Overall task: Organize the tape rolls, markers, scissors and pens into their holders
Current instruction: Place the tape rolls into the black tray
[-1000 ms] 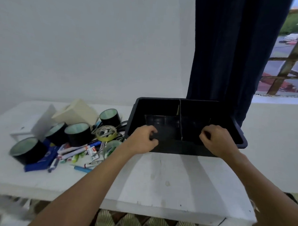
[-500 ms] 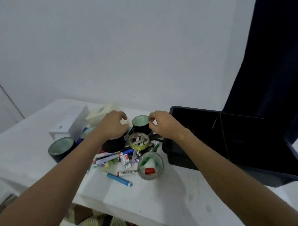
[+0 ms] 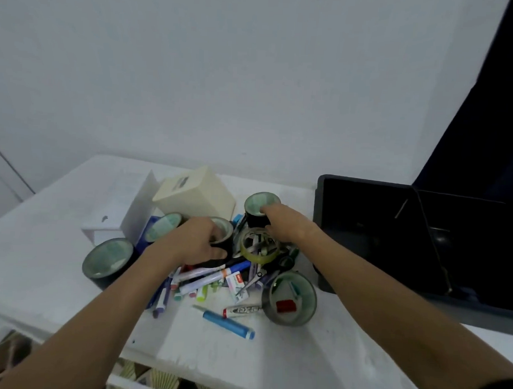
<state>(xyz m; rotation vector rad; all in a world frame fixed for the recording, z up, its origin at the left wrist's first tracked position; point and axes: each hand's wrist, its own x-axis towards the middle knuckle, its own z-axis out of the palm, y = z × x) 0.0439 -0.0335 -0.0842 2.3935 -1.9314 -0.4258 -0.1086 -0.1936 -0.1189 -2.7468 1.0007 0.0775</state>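
On the white table (image 3: 286,369), the left hand (image 3: 195,241) grips a black tape roll (image 3: 224,233) in the middle of the pile, fingers curled over its rim. The right hand (image 3: 283,225) grips another black roll (image 3: 259,208) behind a yellowish roll (image 3: 259,247). Markers (image 3: 207,277) and a blue pen (image 3: 227,324) lie in front; a black divided bin (image 3: 365,228) stands at the right.

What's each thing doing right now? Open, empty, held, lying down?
Left hand: grips a black tape roll.
Right hand: grips another black roll.
Black bin: open, looks empty.
Yellow roll: resting on the pile.
Blue pen: lying flat.
Scissors: look closed.
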